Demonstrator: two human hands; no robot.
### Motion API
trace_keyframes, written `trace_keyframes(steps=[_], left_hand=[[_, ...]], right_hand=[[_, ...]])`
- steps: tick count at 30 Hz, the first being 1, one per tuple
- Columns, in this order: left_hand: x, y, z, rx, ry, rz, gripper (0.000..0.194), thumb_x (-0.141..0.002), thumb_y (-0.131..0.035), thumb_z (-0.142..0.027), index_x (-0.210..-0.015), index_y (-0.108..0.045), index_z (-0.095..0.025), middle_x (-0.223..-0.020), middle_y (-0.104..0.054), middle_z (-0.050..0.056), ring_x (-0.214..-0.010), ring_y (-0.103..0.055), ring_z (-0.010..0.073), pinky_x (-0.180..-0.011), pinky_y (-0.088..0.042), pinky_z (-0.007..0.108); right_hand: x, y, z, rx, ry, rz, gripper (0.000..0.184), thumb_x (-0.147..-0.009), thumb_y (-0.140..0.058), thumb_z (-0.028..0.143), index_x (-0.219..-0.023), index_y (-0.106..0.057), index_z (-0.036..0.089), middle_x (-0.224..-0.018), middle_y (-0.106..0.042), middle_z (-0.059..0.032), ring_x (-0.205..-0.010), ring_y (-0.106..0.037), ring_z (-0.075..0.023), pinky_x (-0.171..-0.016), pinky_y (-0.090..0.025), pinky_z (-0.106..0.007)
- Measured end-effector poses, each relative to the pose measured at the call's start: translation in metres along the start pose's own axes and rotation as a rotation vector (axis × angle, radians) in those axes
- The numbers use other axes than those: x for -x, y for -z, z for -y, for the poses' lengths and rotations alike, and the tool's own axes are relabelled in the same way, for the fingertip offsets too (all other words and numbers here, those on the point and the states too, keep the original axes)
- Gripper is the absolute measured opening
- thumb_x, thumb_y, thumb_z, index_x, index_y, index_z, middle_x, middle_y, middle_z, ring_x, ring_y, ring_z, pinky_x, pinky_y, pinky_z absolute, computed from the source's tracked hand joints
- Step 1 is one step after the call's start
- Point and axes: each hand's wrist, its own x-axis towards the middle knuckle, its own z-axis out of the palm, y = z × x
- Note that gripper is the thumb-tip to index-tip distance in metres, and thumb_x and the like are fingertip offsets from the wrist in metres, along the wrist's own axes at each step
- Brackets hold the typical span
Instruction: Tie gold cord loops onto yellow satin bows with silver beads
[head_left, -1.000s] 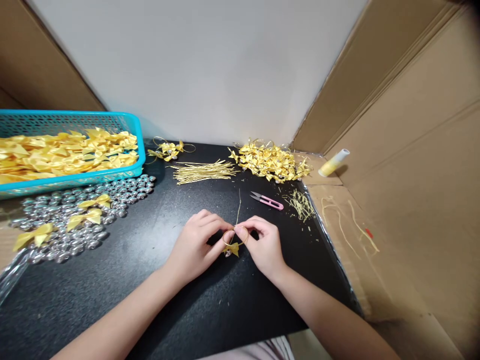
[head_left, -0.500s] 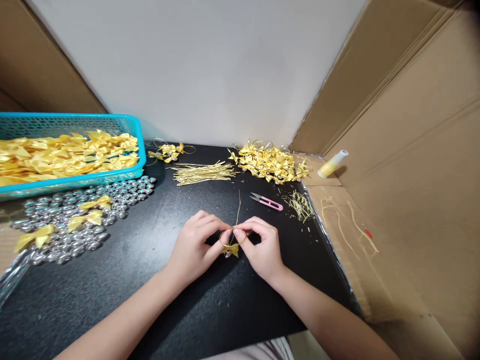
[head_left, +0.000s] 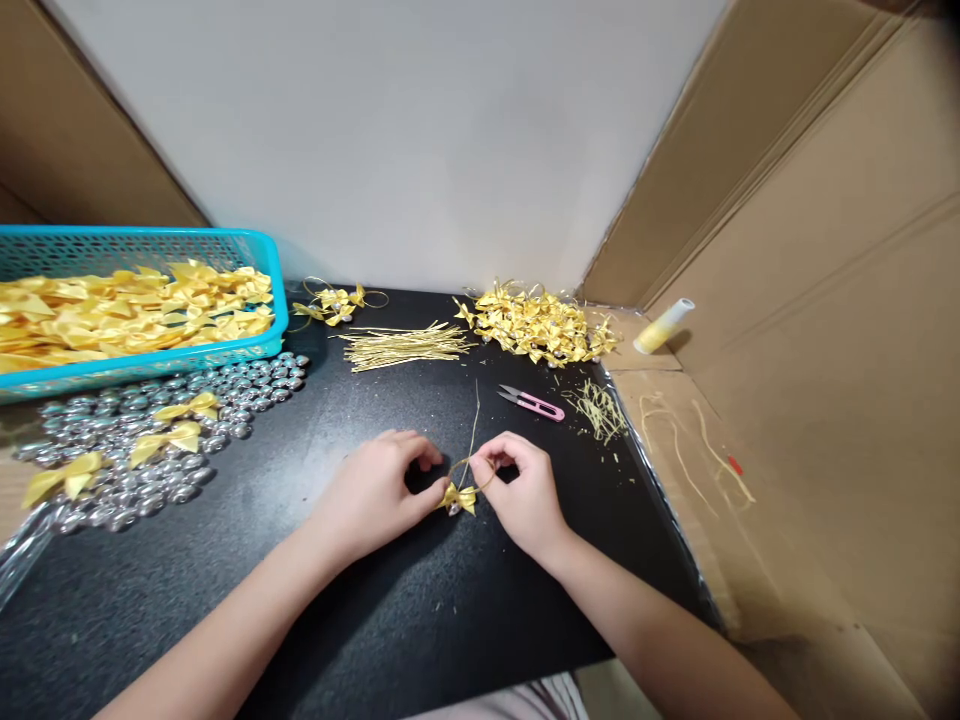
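A gold cord loop (head_left: 460, 463) with a loose tail standing up from it is pinched between the thumb and forefinger of my right hand (head_left: 523, 487). At the loop's lower edge is a yellow ribbon bow (head_left: 466, 497) with a small silver bead (head_left: 454, 508) on its front. My left hand (head_left: 381, 490) is open beside it, thumb and forefinger apart. The tip of that thumb is at the bow's left side; whether it touches the bow I cannot tell. Pink thread snips (head_left: 534, 403) lie beyond my right hand.
On the left, a blue basket (head_left: 279, 290) holds yellow bows, with silver beads (head_left: 259, 385) in front. Cut gold cords (head_left: 405, 346) lie at the back, beside a heap of beaded bows (head_left: 536, 320). Cord scraps (head_left: 600, 410) and a yellow-white tube (head_left: 664, 327) are at right.
My left thumb and forefinger have let go of the loop and spread apart, the hand shifting slightly left. The bow shows more fully. My right hand keeps its pinch.
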Motion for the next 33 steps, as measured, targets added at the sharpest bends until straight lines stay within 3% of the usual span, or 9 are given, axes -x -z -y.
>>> trace_keyframes(steps=[3,14,17,22,29,33], left_hand=[[0.002,-0.002,-0.004,-0.004,0.057,0.08,0.015,-0.077,-0.062,-0.034,-0.073,-0.063,-0.02,-0.076,-0.067,0.004,-0.067,-0.061,0.0198,-0.058,-0.041,0.028],[0.007,-0.015,-0.008,0.06,0.116,0.058,0.013,-0.079,-0.054,-0.02,-0.068,-0.06,-0.02,-0.067,-0.066,0.002,-0.059,-0.06,0.0174,-0.054,-0.038,0.025],[0.006,-0.014,-0.008,0.173,0.151,0.039,0.015,-0.083,-0.051,-0.025,-0.071,-0.058,-0.02,-0.069,-0.067,0.002,-0.061,-0.061,0.0181,-0.057,-0.041,0.027],[0.005,-0.017,-0.006,0.474,0.189,-0.069,0.019,-0.089,-0.048,-0.036,-0.079,-0.053,-0.02,-0.066,-0.064,-0.001,-0.06,-0.059,0.0164,-0.057,-0.044,0.026],[0.005,-0.02,-0.011,0.746,0.21,-0.125,0.018,-0.084,-0.057,-0.036,-0.09,-0.058,-0.018,-0.066,-0.064,-0.001,-0.059,-0.059,0.014,-0.056,-0.047,0.025],[0.004,-0.022,-0.011,0.828,0.213,-0.09,0.024,-0.078,-0.065,-0.036,-0.093,-0.065,-0.017,-0.076,-0.07,0.004,-0.068,-0.065,0.0165,-0.064,-0.052,0.028]], right_hand=[[-0.001,0.0,-0.002,0.023,-0.032,0.022,0.013,-0.076,-0.058,0.018,-0.064,-0.06,0.018,-0.063,-0.058,0.0003,-0.059,-0.052,-0.0126,-0.058,-0.042,-0.025],[0.0,0.004,0.0,0.125,-0.128,0.12,0.011,-0.073,-0.06,0.014,-0.063,-0.063,0.018,-0.064,-0.062,0.0002,-0.062,-0.054,-0.0138,-0.06,-0.042,-0.026],[0.002,0.005,0.001,0.162,-0.117,0.123,0.012,-0.075,-0.061,0.015,-0.065,-0.064,0.019,-0.071,-0.067,-0.002,-0.075,-0.059,-0.018,-0.07,-0.044,-0.03],[0.003,0.003,-0.002,0.066,-0.126,0.058,0.008,-0.077,-0.065,0.019,-0.069,-0.066,0.02,-0.098,-0.073,-0.0069,-0.097,-0.064,-0.0229,-0.082,-0.045,-0.035],[0.003,0.002,-0.005,-0.046,-0.171,0.026,0.011,-0.078,-0.064,0.025,-0.069,-0.066,0.019,-0.079,-0.074,-0.005,-0.077,-0.066,-0.0199,-0.072,-0.047,-0.031],[0.001,0.002,-0.005,-0.039,-0.155,0.016,0.011,-0.077,-0.064,0.024,-0.068,-0.065,0.019,-0.078,-0.072,-0.0045,-0.078,-0.064,-0.0196,-0.071,-0.047,-0.031]])
